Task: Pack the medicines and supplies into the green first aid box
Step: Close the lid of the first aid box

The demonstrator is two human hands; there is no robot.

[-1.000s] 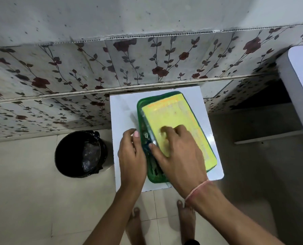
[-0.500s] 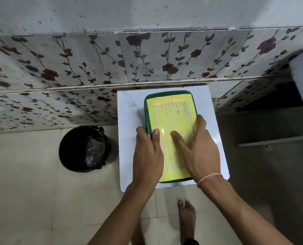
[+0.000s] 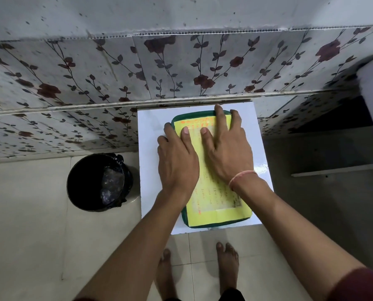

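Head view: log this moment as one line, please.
stage: closing | green first aid box: lid on, on white table | left hand: flat on lid | right hand: flat on lid | medicines: not visible

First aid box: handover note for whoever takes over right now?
Left hand: flat, palm down on the lid's left side, holding nothing.
Right hand: flat on the lid, fingers reaching the far edge.
Green first aid box: on the white table, yellow-labelled lid on top.
Done: no loose supplies visible; lid looks seated.
Left: confirm the lid is pressed fully shut; contents hidden.
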